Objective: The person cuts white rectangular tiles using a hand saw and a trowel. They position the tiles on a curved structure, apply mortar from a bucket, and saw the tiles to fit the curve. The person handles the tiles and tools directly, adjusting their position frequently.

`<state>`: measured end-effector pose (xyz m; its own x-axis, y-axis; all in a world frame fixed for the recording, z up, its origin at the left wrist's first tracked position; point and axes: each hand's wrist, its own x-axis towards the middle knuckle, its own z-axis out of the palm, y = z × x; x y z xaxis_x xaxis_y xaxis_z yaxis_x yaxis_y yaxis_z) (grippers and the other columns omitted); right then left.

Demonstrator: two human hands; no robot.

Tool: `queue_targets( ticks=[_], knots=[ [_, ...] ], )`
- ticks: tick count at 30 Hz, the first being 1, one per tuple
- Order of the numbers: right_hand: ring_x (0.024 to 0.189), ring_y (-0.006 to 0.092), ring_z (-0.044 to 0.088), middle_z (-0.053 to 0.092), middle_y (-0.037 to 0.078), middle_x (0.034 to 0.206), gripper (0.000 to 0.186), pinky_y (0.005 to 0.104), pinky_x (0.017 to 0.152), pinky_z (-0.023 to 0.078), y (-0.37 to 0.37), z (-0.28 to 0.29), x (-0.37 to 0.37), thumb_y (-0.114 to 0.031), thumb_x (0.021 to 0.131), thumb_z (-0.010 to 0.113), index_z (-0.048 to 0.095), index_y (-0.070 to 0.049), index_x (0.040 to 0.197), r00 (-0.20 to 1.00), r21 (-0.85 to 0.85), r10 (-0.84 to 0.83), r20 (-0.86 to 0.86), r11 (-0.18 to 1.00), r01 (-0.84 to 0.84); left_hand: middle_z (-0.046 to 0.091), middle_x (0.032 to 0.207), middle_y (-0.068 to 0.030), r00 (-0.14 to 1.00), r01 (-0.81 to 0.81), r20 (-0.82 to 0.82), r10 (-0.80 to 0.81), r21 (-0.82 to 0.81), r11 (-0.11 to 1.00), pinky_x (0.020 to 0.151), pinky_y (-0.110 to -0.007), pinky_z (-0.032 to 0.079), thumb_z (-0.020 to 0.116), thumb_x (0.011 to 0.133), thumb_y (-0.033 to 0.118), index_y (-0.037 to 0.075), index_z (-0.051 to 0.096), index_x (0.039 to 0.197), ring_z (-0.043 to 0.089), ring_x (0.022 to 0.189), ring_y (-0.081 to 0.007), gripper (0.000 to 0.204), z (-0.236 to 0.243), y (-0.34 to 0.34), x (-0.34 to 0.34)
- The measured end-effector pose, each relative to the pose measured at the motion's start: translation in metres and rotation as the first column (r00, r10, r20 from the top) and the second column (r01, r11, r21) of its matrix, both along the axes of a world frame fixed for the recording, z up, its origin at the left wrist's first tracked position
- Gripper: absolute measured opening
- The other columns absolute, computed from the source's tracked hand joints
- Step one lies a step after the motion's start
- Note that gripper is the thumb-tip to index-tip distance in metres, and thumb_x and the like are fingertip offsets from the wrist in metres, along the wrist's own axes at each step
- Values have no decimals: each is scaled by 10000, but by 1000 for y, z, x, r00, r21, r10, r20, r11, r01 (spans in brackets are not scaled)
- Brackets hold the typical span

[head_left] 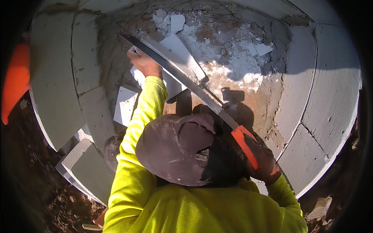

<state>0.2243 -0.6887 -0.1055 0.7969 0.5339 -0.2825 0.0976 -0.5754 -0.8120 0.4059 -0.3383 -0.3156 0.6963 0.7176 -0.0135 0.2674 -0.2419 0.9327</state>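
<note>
My right hand point(264, 165) is closed round the orange handle point(244, 143) of a handsaw. Its long blade point(182, 83) runs diagonally up-left across a pale block piece point(194, 66) with a dusty cut face. My left hand point(142, 60), fingers curled, grips that piece at its left, just below the blade's far end; part of the fingers is hidden. A white offcut point(125, 103) lies below it. A dusty dark cloth shape like a hat point(167, 151) fills the lower middle, between my yellow sleeves.
Grey block walls point(50, 77) point(330, 97) curve along both sides of the rough, dusty floor point(264, 108), which holds scattered white fragments point(262, 48). A gap and loose-edged blocks show at lower left. An orange object point(15, 85) and dark soil lie outside the walls.
</note>
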Motion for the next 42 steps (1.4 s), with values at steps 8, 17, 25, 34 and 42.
queue_targets(
  ticks=[8,17,25,34,42],
  knots=[
    [1026,389,669,643,256,1128,593,460,925,538,37,-6,29,-28,777,644,498,48,1346,997,44,-29,-67,999,32,565,1035,-222,998,-3,68,9,-98,995,869,-369,458,415,1020,200,-56,452,1088,589,927,-281,268,-1,2,-1],
    [968,374,684,652,222,1162,595,453,885,557,39,-17,46,-30,771,653,508,28,1345,992,71,-51,-114,996,59,584,1050,-226,994,83,83,-76,-75,994,853,-367,481,388,1021,194,-70,455,1123,609,908,-287,291,-8,3,3],
    [979,380,680,659,230,1137,632,460,917,541,11,-9,31,-27,782,649,473,31,1387,996,55,-10,-92,998,15,585,1040,-222,997,67,42,-69,62,996,847,-357,482,361,1026,153,-54,456,1100,615,915,-283,239,-5,-1,3],
    [1052,385,653,654,229,1155,592,469,947,519,-13,3,3,-59,810,637,483,15,1377,998,46,-63,13,997,62,577,1116,-227,998,54,-28,-52,91,994,854,-318,490,346,1039,127,-43,436,1137,618,938,-268,216,-3,1,8],
    [1045,397,662,656,245,1142,590,441,916,547,4,-13,21,-26,774,645,494,28,1342,1000,37,-23,15,999,23,563,1059,-217,997,63,60,-56,-124,990,897,-329,440,357,1033,121,-42,447,1126,577,975,-264,209,6,4,7]
  ],
)
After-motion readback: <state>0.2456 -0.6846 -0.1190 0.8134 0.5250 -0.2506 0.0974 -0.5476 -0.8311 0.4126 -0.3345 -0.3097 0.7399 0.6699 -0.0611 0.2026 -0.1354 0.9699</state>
